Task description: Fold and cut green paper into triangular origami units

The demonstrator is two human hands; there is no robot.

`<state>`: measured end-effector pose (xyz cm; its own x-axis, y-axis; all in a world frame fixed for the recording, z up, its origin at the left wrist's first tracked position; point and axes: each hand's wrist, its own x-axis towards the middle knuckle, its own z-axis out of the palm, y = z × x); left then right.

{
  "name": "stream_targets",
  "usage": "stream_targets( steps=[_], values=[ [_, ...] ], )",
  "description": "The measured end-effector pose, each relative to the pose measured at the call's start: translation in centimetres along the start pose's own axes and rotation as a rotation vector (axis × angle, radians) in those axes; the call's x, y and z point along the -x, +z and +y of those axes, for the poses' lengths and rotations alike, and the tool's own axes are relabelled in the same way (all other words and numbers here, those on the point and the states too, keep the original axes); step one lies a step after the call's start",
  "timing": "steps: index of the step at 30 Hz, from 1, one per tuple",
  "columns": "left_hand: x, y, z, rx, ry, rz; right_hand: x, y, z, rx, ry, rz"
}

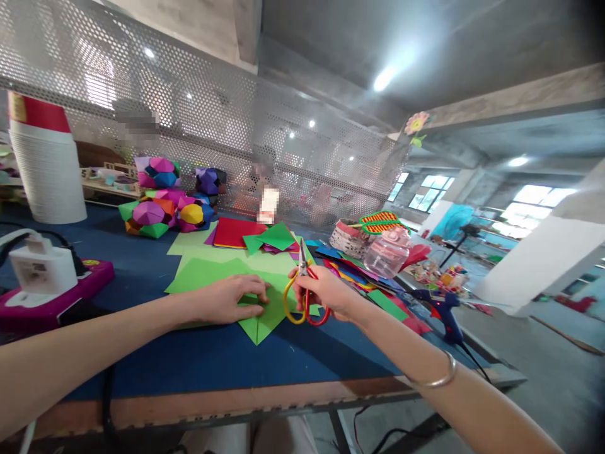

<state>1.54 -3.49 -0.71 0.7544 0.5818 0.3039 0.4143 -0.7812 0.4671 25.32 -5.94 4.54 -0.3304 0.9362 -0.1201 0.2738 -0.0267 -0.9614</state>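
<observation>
My left hand rests flat on a folded green paper lying on the blue table top. My right hand grips a pair of scissors with one yellow and one red handle, blades pointing up and closed, right beside the green paper. A silver bangle sits on my right wrist.
Loose green and red sheets lie behind the hands. Colourful paper balls stand at the back left by a perforated metal screen. A white device on a pink tray is left; a blue glue gun, plastic jar and basket are right.
</observation>
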Motion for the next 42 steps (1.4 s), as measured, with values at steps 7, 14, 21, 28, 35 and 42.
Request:
stream_targets(
  steps=[7,14,21,28,35,42],
  values=[
    [0.0,0.1,-0.2,0.024,0.041,0.011,0.3,3.4,-0.1,-0.041,-0.019,-0.148],
    [0.1,0.2,-0.4,-0.017,0.006,0.005,-1.3,-1.7,0.4,0.050,0.010,0.033],
    [0.1,0.2,-0.4,-0.006,0.015,0.001,0.1,0.1,-0.8,0.053,-0.012,0.029],
    [-0.1,0.3,-0.3,0.037,0.053,0.023,0.9,4.7,-0.2,-0.131,0.011,-0.167],
    [-0.1,0.0,-0.1,-0.001,0.023,0.000,-0.6,1.1,0.2,0.030,0.018,-0.032],
    [0.1,0.2,-0.4,-0.014,-0.013,-0.011,-1.1,-2.7,0.6,0.171,-0.010,0.110]
  ],
)
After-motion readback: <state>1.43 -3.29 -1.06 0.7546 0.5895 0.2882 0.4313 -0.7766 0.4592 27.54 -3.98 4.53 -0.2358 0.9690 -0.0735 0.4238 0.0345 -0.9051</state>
